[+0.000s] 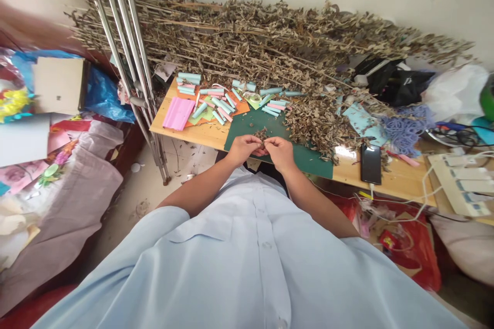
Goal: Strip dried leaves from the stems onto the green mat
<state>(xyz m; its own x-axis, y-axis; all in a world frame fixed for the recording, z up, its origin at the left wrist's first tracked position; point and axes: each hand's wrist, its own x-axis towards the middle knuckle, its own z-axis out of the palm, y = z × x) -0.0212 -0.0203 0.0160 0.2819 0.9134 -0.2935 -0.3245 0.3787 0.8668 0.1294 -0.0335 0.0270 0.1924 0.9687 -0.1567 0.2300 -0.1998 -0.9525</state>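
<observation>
My left hand (244, 148) and my right hand (280, 153) meet over the near edge of a dark green mat (241, 131). Both are closed, fingertips pinching a small clump of dried leaves (261, 134) between them. The fingers partly hide the clump. A loose pile of dried leaves (309, 126) lies on the mat and table, to the right of my right hand. Beyond my left hand lie several light-blue and pink paper rolls (222, 106), some on orange and green sheets. A pink folded sheet (178, 113) is at the table's left end.
Long dried leafy stalks (247, 36) stretch along the wall. Metal crutches (123, 36) lean at the left. On the right are a phone (371, 163) on a cable, lavender yarn (407, 126), a blue sheet (365, 121) and a power strip (465, 182).
</observation>
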